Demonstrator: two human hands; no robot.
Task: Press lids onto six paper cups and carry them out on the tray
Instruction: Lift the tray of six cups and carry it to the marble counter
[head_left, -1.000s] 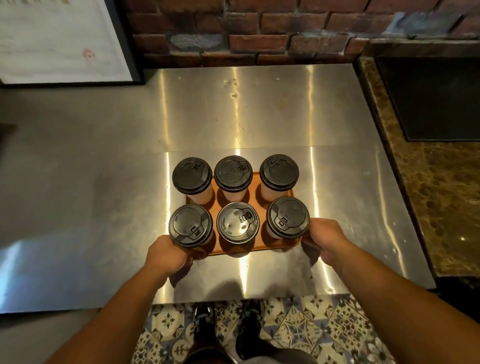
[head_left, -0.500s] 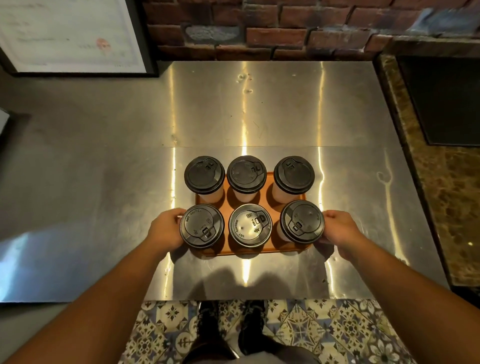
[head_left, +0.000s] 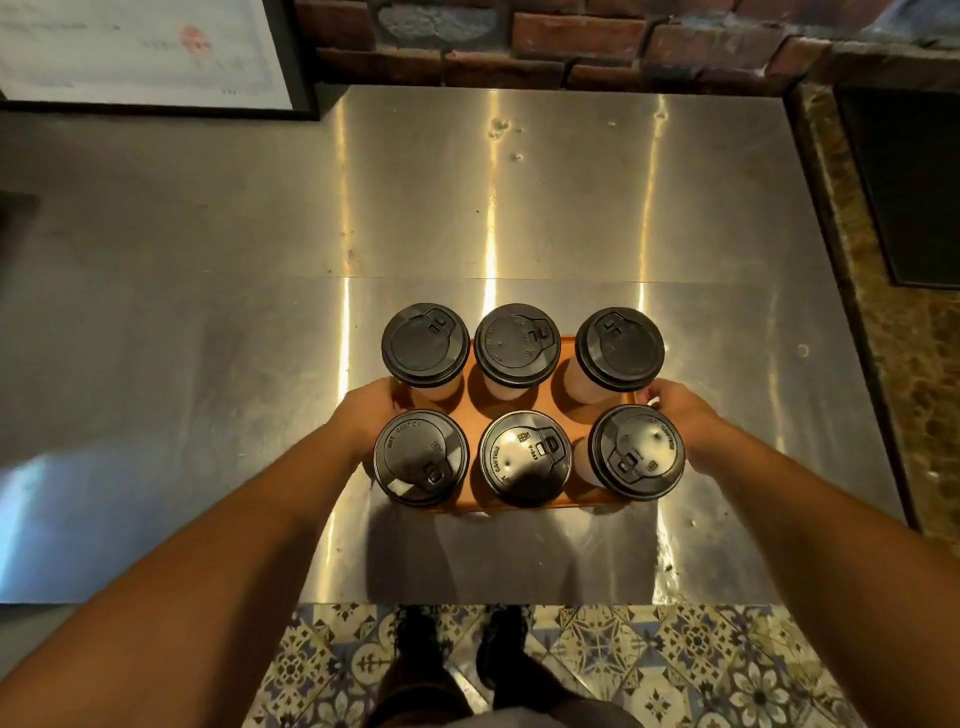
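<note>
Several paper cups with black lids stand in two rows on an orange tray (head_left: 470, 501) over the steel counter (head_left: 519, 208). The far row has a left cup (head_left: 425, 345), a middle cup (head_left: 517, 345) and a right cup (head_left: 619, 349). The near row has a left cup (head_left: 421, 457), a middle cup (head_left: 525, 458) and a right cup (head_left: 636, 453). My left hand (head_left: 366, 410) grips the tray's left edge. My right hand (head_left: 680, 410) grips its right edge. The near cups hide most fingers.
A framed sheet (head_left: 140, 52) leans at the back left against the brick wall (head_left: 545, 47). A marble ledge (head_left: 914, 364) with a dark panel (head_left: 914, 182) borders the counter on the right. Patterned floor tiles (head_left: 649, 670) and my shoes show below the counter's front edge.
Both hands slid from the tray's near corners forward along its sides to about mid-length. The tray and cups now appear larger and closer to the camera.
</note>
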